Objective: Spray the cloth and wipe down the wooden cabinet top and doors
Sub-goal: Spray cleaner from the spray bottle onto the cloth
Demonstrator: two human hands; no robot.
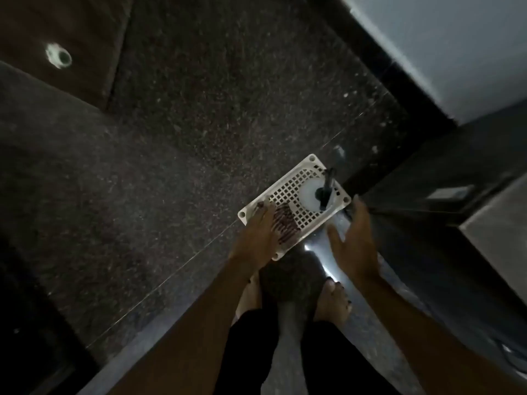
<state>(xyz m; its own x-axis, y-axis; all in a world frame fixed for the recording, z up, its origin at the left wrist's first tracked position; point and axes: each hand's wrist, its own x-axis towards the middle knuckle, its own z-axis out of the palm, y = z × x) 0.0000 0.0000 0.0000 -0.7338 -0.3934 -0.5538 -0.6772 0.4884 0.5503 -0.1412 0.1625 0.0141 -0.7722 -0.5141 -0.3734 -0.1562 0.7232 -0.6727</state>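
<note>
Two bare forearms reach down before me. Below them I count one white perforated tray (288,192) on the dark speckled floor (171,166), holding one spray bottle (315,195) and one striped cloth (285,225). My left hand (256,238) lies flat over the cloth, fingers extended; my right hand (355,246) hovers spread and empty just beside the tray. Two bare feet (333,302) stand below.

No legible text, label, brand, number or sign is found in the head view. The white perforated tray (288,195) shows no marking on its rim. The spray bottle (315,196) standing in it is seen from above and presents no readable label. The striped cloth (285,225) carries a pattern only. The frame is dim and soft.
</note>
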